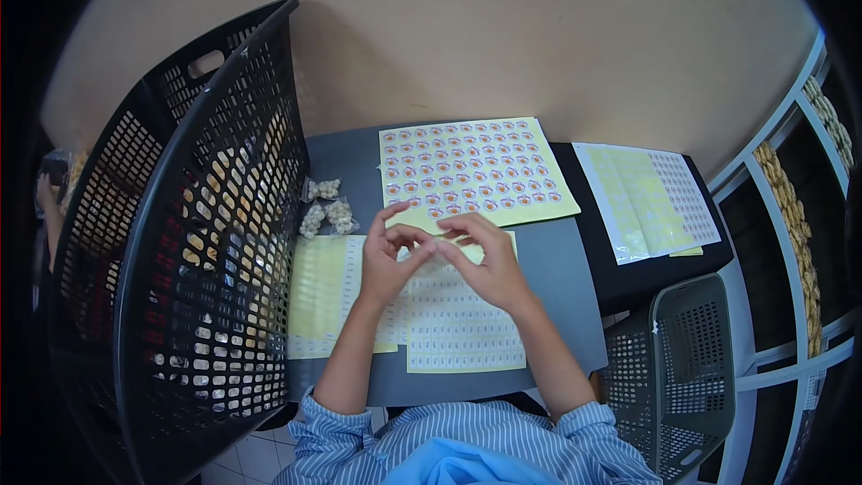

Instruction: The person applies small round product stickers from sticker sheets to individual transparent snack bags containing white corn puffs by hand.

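Observation:
My left hand (pixel 390 257) and my right hand (pixel 488 262) meet above the grey table, thumbs and index fingertips pinched close together. Whatever sits between the fingertips is too small to make out. Below them lies a sheet of small printed labels (pixel 464 332). Left of it is a yellowish label sheet (pixel 319 283), partly bare of labels, its right part behind my left forearm. Just beyond my fingers rests a stack of sheets with round orange-and-white stickers (pixel 471 162). Small clear bags of whitish round pieces (pixel 339 214) lie to the left of my left hand.
A tall dark plastic basket (pixel 206 216) stands at the left, packed items showing through its holes. On a black surface at the right lies another partly used sticker sheet (pixel 646 202). A lower green-grey basket (pixel 696 368) and a white rack (pixel 790 242) are further right.

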